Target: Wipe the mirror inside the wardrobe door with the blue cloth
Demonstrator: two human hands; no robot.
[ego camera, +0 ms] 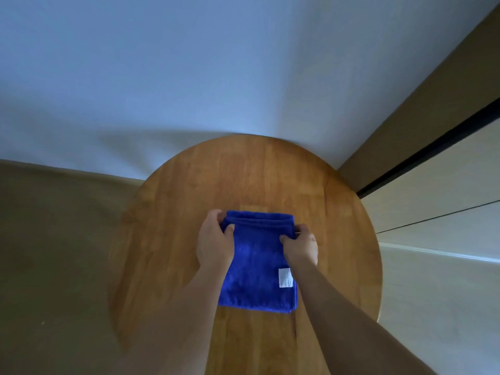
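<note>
A folded blue cloth point(257, 269) with a small white label lies on a round wooden table point(243, 180). My left hand point(215, 242) pinches the cloth's far left corner between thumb and fingers. My right hand point(300, 244) pinches the far right corner the same way. The far edge of the cloth is bunched into folds between the two hands. No mirror shows in this view.
A white wall point(189, 63) rises right behind the table. Beige wardrobe panels point(438, 212) with a dark gap stand close on the right. Brown floor point(54, 253) spreads to the left of the table.
</note>
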